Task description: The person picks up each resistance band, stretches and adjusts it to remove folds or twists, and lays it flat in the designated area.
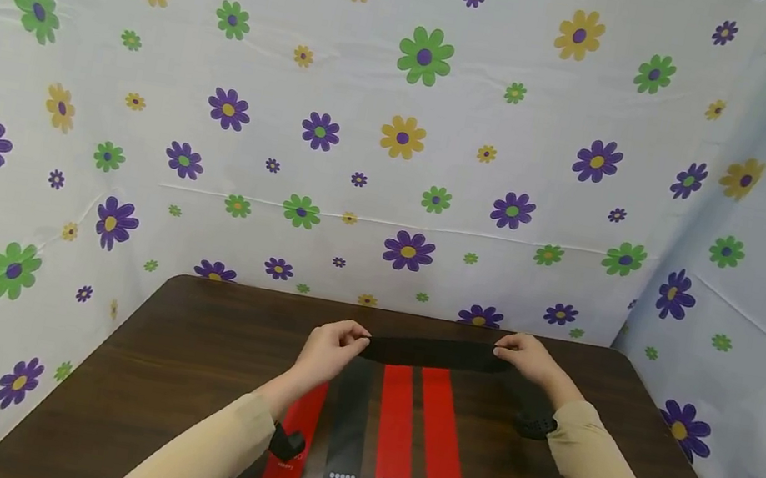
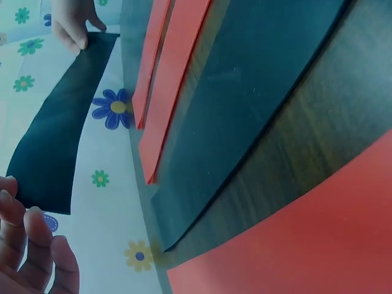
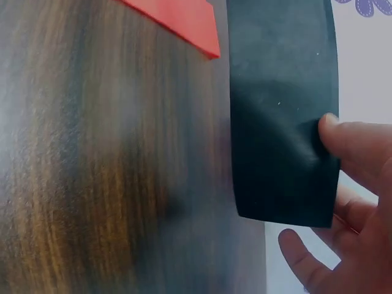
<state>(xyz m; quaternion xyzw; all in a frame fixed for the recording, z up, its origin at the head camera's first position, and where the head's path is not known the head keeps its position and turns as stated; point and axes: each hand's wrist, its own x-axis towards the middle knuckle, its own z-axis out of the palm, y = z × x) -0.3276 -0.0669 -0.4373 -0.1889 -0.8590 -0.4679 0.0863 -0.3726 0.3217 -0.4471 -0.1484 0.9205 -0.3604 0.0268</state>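
A black resistance band (image 1: pixel 436 354) is stretched out sideways above the far part of the table. My left hand (image 1: pixel 332 349) pinches its left end, and my right hand (image 1: pixel 523 356) pinches its right end between thumb and fingers. In the right wrist view the band (image 3: pixel 285 122) hangs flat from the right hand (image 3: pixel 361 177). Below it, a second black band (image 1: pixel 348 436) lies lengthwise on the table, marked X-Heavy. Two red bands, one (image 1: pixel 396 453) and another (image 1: pixel 445 461), lie to its right. A further red band (image 1: pixel 288 460) lies to its left, partly hidden by the left wrist.
The dark wooden table (image 1: pixel 178 374) has its far edge against a white cloth (image 1: pixel 346 97) printed with flowers. The cloth also rises on the left and right sides. A black wrist camera (image 1: pixel 286 443) sits on the left wrist, another (image 1: pixel 534 425) on the right.
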